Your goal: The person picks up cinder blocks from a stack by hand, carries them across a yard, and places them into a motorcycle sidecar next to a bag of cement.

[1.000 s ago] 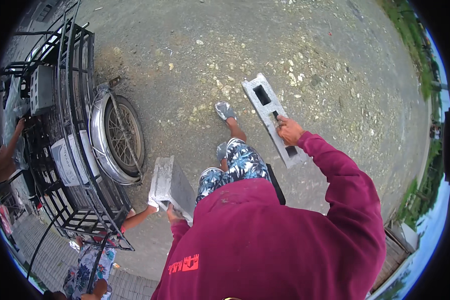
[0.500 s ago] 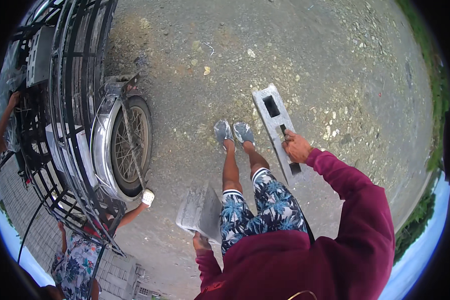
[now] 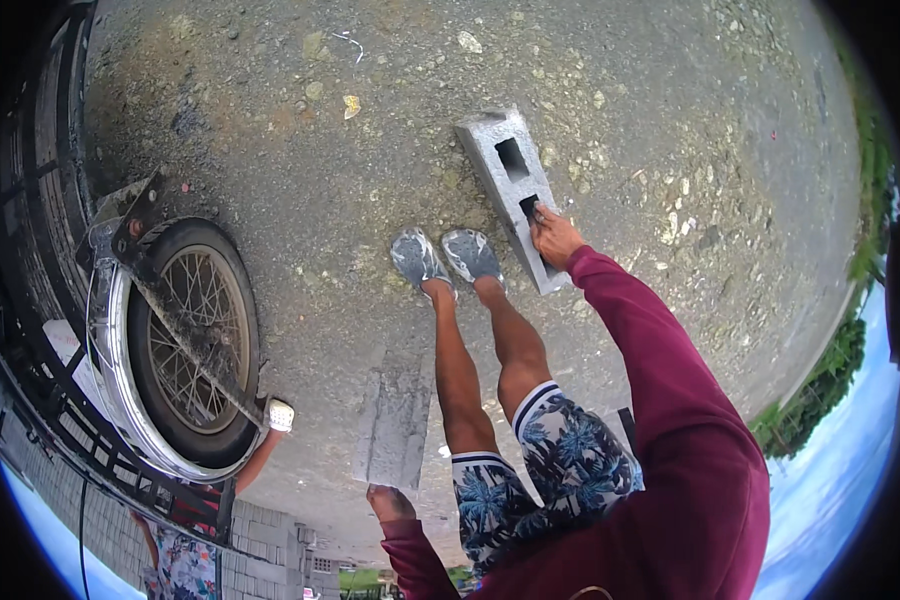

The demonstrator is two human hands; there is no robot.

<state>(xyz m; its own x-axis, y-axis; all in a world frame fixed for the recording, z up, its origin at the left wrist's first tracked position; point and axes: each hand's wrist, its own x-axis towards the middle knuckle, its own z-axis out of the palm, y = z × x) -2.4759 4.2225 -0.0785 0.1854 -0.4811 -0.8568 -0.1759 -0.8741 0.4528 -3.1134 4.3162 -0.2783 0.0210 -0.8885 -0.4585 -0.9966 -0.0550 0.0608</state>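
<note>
A grey hollow concrete block (image 3: pixel 522 183) hangs from my right hand (image 3: pixel 555 238), out in front and to the right of my feet. The fingers hook into one of its holes; another hole farther along the block shows. A second grey concrete block (image 3: pixel 395 420) is down at my left side, beside my leg. My left hand (image 3: pixel 390 503) is closed on its near end, and the fingertips are hidden. I cannot tell if either block touches the ground.
To the left stands a metal-framed vehicle with a spoked wheel (image 3: pixel 195 340) under a chrome fender (image 3: pixel 110 340). Another person's white shoe (image 3: pixel 280 415) is next to the wheel. Gravelly ground (image 3: pixel 650 330) spreads ahead and right. Greenery (image 3: pixel 820 370) lines the far right.
The wheel and vehicle have shifted left and lower in view. My right arm is more stretched out, with its block farther forward. The left block now shows a flatter side beside my leg.
</note>
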